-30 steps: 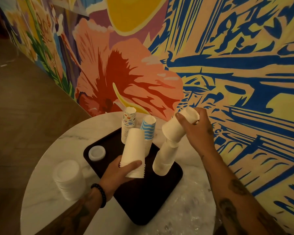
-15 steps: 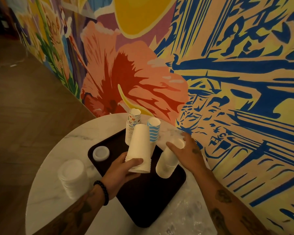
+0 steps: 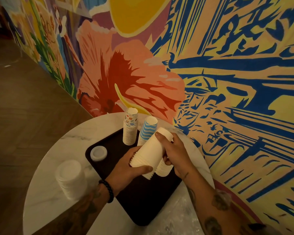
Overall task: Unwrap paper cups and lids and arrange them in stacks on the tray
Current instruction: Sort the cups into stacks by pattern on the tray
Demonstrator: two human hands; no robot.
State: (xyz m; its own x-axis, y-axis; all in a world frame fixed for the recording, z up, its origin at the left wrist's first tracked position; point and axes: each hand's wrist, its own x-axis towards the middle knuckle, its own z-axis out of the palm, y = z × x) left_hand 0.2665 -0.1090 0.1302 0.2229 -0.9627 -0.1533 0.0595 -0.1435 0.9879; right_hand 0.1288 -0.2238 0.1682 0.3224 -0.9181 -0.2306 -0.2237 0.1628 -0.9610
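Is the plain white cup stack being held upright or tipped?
Tipped: the white cup stack leans toward the wall, left hand gripping its lower end, right hand its top, over the tray.

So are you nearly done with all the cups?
Partly. Done: the patterned cup stack, blue striped stack and small lids stand on the tray. In hand: the left hand and right hand hold a tilted white cup stack. Left: the big lid stack sits off the tray.

The tray [image 3: 143, 200] sat on the desk [image 3: 46, 200]. The rear-left cup stack [image 3: 130, 131] and rear-right cup stack [image 3: 147, 129] stood at its far end. A single lid [image 3: 98, 153] lay at its left. The lid stack [image 3: 70, 178] stood off-tray, further left. The tilted cup stack [image 3: 149, 155] hung over the tray's centre.
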